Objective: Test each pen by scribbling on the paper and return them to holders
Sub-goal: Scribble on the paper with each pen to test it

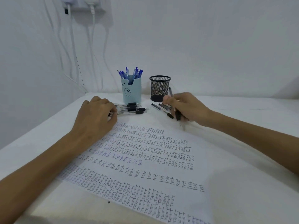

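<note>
At center right, the right hand [186, 107] grips a clear pen [178, 116] with a black grip, its tip down beside the top edge of the paper [145, 175], which is covered in rows of "TEST". The left hand [95, 113] curls its fingers over the ends of the black pens [131, 108] lying in front of the blue holder [131, 91], which holds blue pens [129, 72]. A mesh holder [159, 88] stands beside it.

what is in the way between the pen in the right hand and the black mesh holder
Nothing visible. The right hand grips the pen right beside the mesh holder, whose top is open; loose pens lie below on the table.
</note>
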Demonstrator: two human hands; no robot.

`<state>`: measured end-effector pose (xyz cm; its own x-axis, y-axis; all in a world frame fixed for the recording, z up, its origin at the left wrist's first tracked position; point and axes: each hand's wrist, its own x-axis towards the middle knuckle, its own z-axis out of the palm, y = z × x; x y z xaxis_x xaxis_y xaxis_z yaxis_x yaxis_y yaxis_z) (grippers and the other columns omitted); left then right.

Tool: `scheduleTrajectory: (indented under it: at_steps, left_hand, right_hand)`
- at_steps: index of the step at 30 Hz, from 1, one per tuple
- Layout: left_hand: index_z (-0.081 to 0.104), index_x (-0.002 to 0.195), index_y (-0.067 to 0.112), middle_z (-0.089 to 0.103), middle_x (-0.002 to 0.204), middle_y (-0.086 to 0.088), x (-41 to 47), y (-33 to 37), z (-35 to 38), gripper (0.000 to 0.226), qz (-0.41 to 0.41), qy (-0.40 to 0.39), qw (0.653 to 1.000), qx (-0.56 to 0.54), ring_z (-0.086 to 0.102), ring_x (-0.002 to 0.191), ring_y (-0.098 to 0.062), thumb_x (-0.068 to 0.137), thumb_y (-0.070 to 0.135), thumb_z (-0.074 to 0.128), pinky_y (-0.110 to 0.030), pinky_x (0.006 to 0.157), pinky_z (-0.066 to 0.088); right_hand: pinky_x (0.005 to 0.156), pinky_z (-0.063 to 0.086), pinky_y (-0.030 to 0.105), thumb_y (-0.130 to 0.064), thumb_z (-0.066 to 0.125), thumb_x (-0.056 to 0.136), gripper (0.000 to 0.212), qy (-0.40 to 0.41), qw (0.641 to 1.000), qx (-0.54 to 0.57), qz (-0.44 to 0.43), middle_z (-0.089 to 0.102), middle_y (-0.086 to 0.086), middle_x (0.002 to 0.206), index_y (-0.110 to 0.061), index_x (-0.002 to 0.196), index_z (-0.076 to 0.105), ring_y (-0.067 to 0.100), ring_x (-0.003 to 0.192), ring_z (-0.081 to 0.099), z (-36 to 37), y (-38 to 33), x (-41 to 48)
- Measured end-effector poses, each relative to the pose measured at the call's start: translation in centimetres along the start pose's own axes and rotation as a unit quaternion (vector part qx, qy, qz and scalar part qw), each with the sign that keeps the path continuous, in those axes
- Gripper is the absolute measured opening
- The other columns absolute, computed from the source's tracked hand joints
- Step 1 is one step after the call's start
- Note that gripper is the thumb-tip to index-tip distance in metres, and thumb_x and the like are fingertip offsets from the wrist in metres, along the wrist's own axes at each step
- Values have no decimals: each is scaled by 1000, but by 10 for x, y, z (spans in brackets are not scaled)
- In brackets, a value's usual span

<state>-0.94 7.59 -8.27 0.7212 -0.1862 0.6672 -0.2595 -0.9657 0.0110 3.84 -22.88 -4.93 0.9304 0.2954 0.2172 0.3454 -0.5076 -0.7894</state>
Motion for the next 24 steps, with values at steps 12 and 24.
scheduleTrajectory:
  at_steps: [12, 24]
  left_hand:
    - [72, 107, 15, 73, 98, 0, -3, 12, -12, 11, 10, 57, 994, -94, 64, 89, -25, 97, 16, 68, -45, 75, 55]
    - [73, 111, 14, 73, 103, 0, 0, 14, -13, 15, 29, 88, 985, -146, 64, 87, -18, 100, 21, 64, -36, 78, 53]
  right_hand:
    - [81, 51, 38, -55, 69, 91, 52, -49, 891, -447, -69, 62, 12, 108, -7, 112, 66, 29, 99, 60, 1, -15, 52]
    - [78, 45, 26, -33, 61, 94, 33, 5, 889, -344, -301, 66, -4, 108, -18, 122, 65, 12, 89, 58, 30, -12, 42]
